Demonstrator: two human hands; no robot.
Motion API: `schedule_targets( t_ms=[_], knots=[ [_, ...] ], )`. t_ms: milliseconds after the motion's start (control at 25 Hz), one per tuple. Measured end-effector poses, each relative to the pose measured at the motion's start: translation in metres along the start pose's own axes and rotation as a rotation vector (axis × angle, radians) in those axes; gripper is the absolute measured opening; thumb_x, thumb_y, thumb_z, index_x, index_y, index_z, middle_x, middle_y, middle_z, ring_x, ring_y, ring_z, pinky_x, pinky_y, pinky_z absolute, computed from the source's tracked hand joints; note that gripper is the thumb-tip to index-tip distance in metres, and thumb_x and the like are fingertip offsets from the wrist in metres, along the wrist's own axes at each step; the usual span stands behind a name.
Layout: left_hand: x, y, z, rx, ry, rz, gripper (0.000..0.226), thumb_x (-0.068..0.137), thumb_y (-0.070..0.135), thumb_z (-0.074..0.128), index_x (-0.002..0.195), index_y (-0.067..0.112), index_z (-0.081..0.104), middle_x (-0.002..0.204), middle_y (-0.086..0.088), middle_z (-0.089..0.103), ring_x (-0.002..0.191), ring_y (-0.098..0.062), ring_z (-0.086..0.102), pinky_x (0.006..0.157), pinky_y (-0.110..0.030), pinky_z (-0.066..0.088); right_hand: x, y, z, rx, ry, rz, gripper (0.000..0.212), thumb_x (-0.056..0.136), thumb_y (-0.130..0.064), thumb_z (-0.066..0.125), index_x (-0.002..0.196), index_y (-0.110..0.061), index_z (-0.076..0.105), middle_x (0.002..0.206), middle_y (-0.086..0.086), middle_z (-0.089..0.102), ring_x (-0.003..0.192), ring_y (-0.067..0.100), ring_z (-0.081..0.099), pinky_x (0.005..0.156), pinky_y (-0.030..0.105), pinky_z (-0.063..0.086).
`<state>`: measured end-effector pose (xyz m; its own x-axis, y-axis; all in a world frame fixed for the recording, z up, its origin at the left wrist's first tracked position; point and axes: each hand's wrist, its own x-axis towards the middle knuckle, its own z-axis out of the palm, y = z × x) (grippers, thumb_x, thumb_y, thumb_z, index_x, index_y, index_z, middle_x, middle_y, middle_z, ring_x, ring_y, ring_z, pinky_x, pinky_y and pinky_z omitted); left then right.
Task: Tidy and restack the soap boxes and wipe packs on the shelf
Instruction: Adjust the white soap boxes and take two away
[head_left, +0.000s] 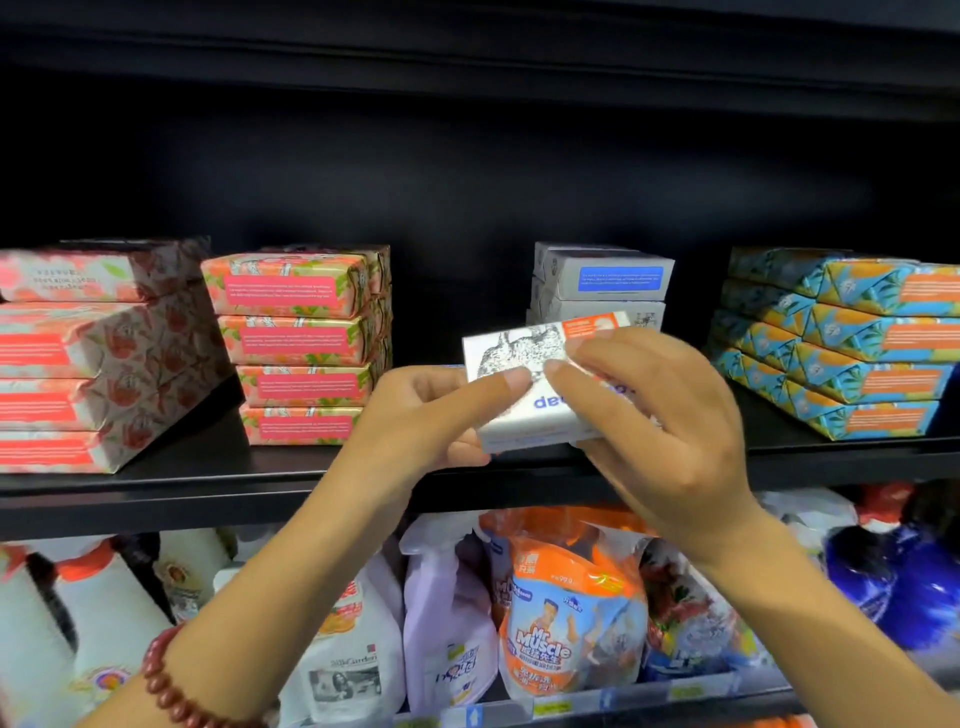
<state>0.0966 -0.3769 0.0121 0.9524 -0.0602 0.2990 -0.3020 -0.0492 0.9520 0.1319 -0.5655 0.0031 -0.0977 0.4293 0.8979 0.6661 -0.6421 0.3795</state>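
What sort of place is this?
Likely a shop aisle: identical soap stacks on a black shelf, a Mr Muscle refill pouch and shelf-edge tags below. Left hand and right hand hold a white soap box.

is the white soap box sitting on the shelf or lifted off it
Lifted off: the left hand and right hand hold the white soap box tilted in front of the shelf edge.
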Motion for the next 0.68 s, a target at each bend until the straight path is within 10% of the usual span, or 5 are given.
schedule_targets(
  t_ms=[200,360,680],
  knots=[
    [-0.008,-0.008,-0.008,-0.078,0.163,0.157,0.03,0.067,0.027,0.081,0.087,0.006,0.073,0.083,-0.006,0.075,0.077,-0.018,0.072,0.061,-0.022,0.056,0.002,-0.003,-0.009,0.313,-0.193,0.321,0.06,0.078,-0.042,0.067,0.124,-0.006,0.055,0.127,0.005,0.052,0.12,0.015,0.046,0.103,0.023,0.035],
    [-0.01,-0.009,-0.012,0.029,0.094,0.288,0.035,0.073,0.027,0.08,0.104,0.015,0.069,0.099,0.001,0.074,0.092,-0.017,0.07,0.073,-0.024,0.056,0.015,-0.003,-0.015,0.63,-0.272,0.725,0.072,0.069,-0.048,0.072,0.132,-0.03,0.042,0.121,-0.024,0.051,0.113,-0.007,0.05,0.094,0.01,0.039],
    [-0.01,-0.009,-0.017,0.001,0.015,0.247,0.074,0.047,0.053,0.083,0.111,0.021,0.064,0.104,0.003,0.072,0.097,-0.013,0.067,0.074,-0.02,0.052,0.015,-0.014,-0.016,0.545,-0.103,0.462,0.029,0.071,0.0,0.072,0.097,-0.009,0.06,0.099,-0.01,0.056,0.096,-0.001,0.053,0.082,0.013,0.042]
  ],
)
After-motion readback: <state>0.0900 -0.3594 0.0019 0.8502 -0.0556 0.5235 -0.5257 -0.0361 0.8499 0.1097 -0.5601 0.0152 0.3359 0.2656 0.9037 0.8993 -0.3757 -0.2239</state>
